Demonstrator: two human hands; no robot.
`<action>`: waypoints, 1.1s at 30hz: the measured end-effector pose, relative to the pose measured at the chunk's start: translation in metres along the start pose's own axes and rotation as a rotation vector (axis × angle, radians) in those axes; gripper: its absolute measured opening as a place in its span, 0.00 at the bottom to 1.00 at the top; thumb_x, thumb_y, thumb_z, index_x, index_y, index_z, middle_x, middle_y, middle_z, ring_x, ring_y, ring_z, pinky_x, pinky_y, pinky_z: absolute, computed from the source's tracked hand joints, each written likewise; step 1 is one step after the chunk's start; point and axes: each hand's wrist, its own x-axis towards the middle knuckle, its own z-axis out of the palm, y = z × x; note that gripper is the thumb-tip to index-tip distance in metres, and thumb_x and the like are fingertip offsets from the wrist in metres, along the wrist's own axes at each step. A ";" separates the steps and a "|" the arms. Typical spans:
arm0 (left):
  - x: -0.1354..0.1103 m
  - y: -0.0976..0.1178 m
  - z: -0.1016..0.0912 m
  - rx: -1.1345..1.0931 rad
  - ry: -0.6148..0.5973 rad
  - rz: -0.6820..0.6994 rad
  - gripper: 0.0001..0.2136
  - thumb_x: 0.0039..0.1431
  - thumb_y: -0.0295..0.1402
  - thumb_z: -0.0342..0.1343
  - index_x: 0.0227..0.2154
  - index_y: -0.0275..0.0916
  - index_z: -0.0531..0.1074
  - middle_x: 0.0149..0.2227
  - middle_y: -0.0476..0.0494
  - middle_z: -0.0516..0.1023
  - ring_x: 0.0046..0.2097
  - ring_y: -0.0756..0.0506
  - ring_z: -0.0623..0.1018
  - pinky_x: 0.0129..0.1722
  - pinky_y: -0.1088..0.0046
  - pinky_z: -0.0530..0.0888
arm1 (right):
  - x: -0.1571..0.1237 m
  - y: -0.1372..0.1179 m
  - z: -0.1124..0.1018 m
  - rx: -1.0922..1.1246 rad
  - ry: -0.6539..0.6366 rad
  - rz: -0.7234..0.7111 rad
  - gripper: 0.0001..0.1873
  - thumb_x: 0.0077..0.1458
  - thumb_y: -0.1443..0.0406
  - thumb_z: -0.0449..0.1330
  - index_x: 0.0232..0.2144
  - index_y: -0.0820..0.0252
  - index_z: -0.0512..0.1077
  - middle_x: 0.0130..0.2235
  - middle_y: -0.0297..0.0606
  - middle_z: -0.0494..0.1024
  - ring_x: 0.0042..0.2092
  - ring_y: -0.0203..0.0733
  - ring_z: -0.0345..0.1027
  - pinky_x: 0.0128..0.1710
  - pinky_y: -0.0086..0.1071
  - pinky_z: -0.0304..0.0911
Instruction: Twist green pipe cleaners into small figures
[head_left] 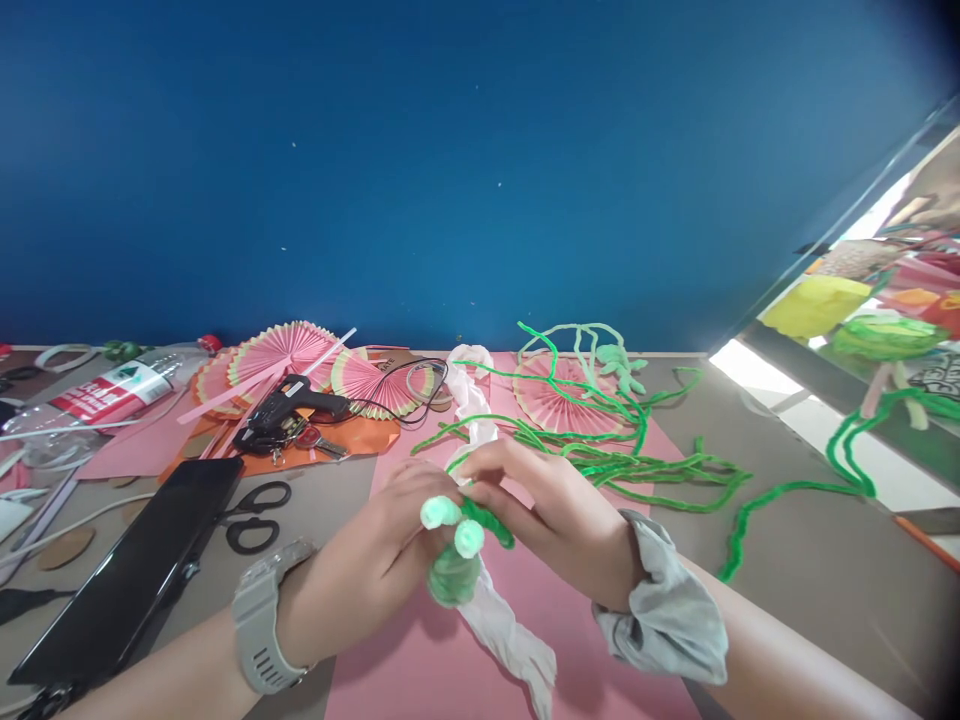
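My left hand (382, 550) is closed around a light green pipe-cleaner piece (454, 578) with two pale coiled ends facing me. My right hand (551, 505) meets it from the other side, thumb and fingers pinched on a darker green pipe cleaner (491, 522). The left fingertips are partly hidden behind the piece. Under both hands runs a crumpled white strip (517, 650), lying across a pink sheet (420, 660). Just beyond my right hand, loose green pipe cleaners (675, 465) spread over the sheet and table.
On the left lie a black glue gun (292, 410), scissors (253, 535), a dark phone-like slab (135, 570) and a plastic bottle (120, 395). Pink paper fans (289, 355) line the back before a blue panel (450, 180). Colourful craft pieces (892, 335) stand at right.
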 end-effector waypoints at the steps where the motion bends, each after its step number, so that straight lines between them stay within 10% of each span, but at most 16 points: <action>1: -0.001 -0.001 0.000 -0.019 0.021 -0.024 0.08 0.61 0.26 0.41 0.35 0.40 0.65 0.37 0.47 0.70 0.42 0.48 0.68 0.46 0.71 0.63 | 0.000 -0.001 -0.001 0.020 0.045 -0.058 0.07 0.60 0.69 0.47 0.39 0.57 0.62 0.33 0.33 0.71 0.33 0.32 0.65 0.33 0.27 0.62; 6: -0.009 -0.009 0.001 -0.049 0.118 -0.178 0.06 0.60 0.28 0.43 0.33 0.41 0.65 0.33 0.50 0.71 0.36 0.50 0.70 0.39 0.76 0.67 | -0.001 -0.003 -0.002 -0.259 0.115 -0.307 0.17 0.57 0.71 0.50 0.49 0.59 0.59 0.44 0.41 0.71 0.46 0.40 0.63 0.45 0.35 0.60; 14: -0.004 -0.002 -0.002 0.156 0.124 -0.119 0.08 0.60 0.27 0.42 0.38 0.41 0.65 0.38 0.48 0.72 0.43 0.48 0.69 0.48 0.70 0.63 | -0.002 0.000 0.002 -0.666 0.035 -0.378 0.17 0.58 0.72 0.44 0.48 0.70 0.62 0.31 0.42 0.72 0.32 0.43 0.64 0.30 0.38 0.64; 25: -0.006 -0.011 0.004 0.952 0.162 0.096 0.17 0.54 0.17 0.43 0.41 0.42 0.68 0.38 0.46 0.75 0.46 0.42 0.70 0.52 0.54 0.50 | 0.003 -0.002 0.008 -0.298 -0.194 0.164 0.08 0.57 0.72 0.47 0.34 0.61 0.65 0.32 0.36 0.72 0.32 0.38 0.65 0.31 0.32 0.61; 33: 0.004 -0.019 -0.007 0.597 0.112 0.093 0.10 0.59 0.23 0.42 0.37 0.40 0.68 0.37 0.46 0.74 0.45 0.44 0.70 0.48 0.61 0.59 | 0.004 -0.002 0.003 -0.032 -0.286 0.304 0.10 0.61 0.62 0.43 0.30 0.58 0.60 0.28 0.32 0.68 0.30 0.34 0.63 0.29 0.29 0.60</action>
